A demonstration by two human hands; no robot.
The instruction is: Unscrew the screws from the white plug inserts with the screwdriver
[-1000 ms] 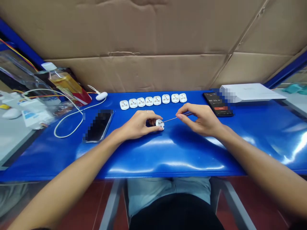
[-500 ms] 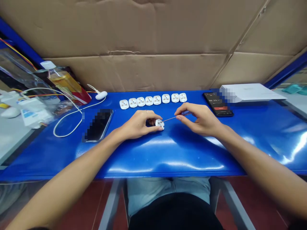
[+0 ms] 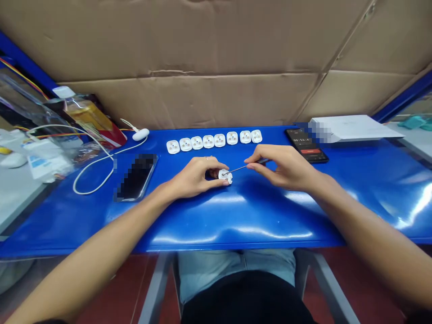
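Between the thumb and fingers of my left hand (image 3: 199,176) is a small white plastic plug part (image 3: 225,177) with metal bits on its face. My right hand (image 3: 278,166) is closed around the handle of a screwdriver (image 3: 239,169). Its thin shaft points left, and the tip meets the face of the white part or lies just over it. Most of the handle is hidden by my fingers. Behind my hands, several similar white plug parts (image 3: 208,141) stand in a row, their inner sides up.
A phone (image 3: 137,177) and a white cable (image 3: 97,159) lie left, near a tilted bottle (image 3: 87,117). At the right are a second phone with a timer (image 3: 306,146) and a flat white box (image 3: 357,128). A cardboard wall (image 3: 216,99) closes off the back of the blue table (image 3: 202,225).
The view has shifted slightly. My right hand and the screwdriver have turned a little; my left hand keeps its hold on the white plug part.
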